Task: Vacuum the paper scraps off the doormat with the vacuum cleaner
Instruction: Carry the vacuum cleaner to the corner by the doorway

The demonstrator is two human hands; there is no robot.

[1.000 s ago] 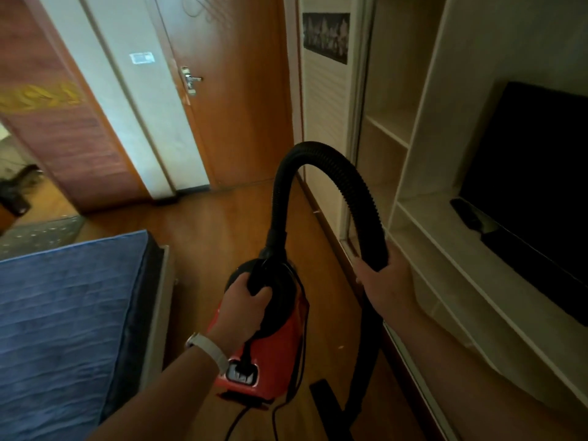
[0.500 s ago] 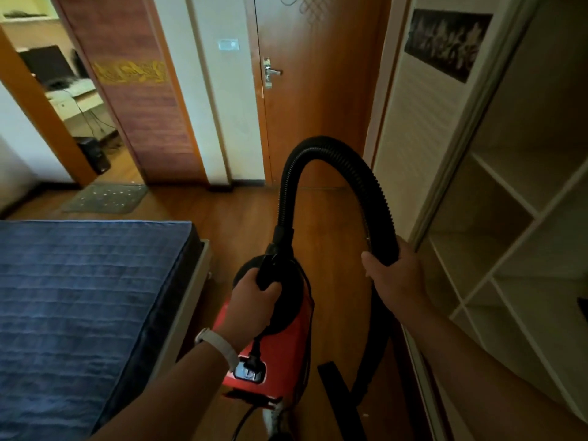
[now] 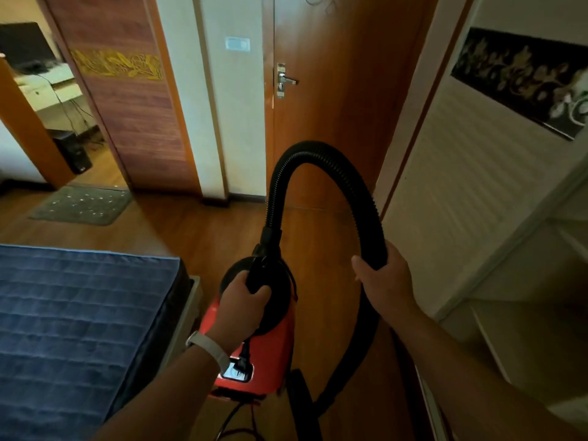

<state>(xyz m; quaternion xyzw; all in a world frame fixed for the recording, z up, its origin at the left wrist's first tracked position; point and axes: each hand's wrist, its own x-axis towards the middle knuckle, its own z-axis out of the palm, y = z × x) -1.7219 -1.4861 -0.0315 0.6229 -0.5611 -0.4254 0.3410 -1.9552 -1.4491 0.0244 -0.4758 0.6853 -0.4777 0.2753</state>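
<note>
I carry a red vacuum cleaner off the floor in front of me. My left hand is wrapped around its black top handle. A black ribbed hose arches up from the body and down to the right, where my right hand grips it. The hose's dark nozzle end hangs low near the bottom edge. A grey doormat dotted with several white paper scraps lies on the wooden floor at the far left, by an open doorway.
A bed with a blue quilted cover fills the lower left. A shut wooden door stands straight ahead. White shelving and a slatted wardrobe panel line the right side. Wooden floor runs between bed and wardrobe toward the mat.
The view has swung left and forward. The doormat and open doorway have come fully into sight and nearer, and the television shelf has slipped out on the right. Both hands keep their grips.
</note>
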